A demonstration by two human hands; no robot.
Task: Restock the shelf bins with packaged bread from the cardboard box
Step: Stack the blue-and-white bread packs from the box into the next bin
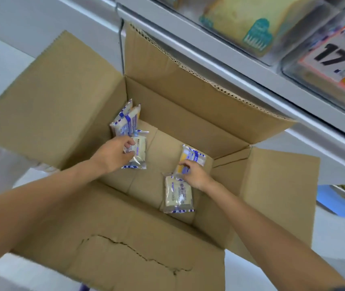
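An open cardboard box (188, 114) stands below me with its flaps spread out. On its floor at the left, my left hand (114, 153) grips a clear bread packet with blue trim (139, 151). Two more bread packets (126, 120) lean upright against the left wall behind it. At the right, my right hand (194, 175) pinches a yellow-and-blue bread packet (192, 157) that leans near the right wall. Another flat bread packet (177, 196) lies just below that hand on the box floor.
A white shelf rail (240, 80) runs diagonally above the box. Clear shelf bins hold a bread loaf (243, 24), and one bin carries an orange price tag (339, 59). A blue bin (339, 204) sits lower right. A torn front flap (138, 257) lies near me.
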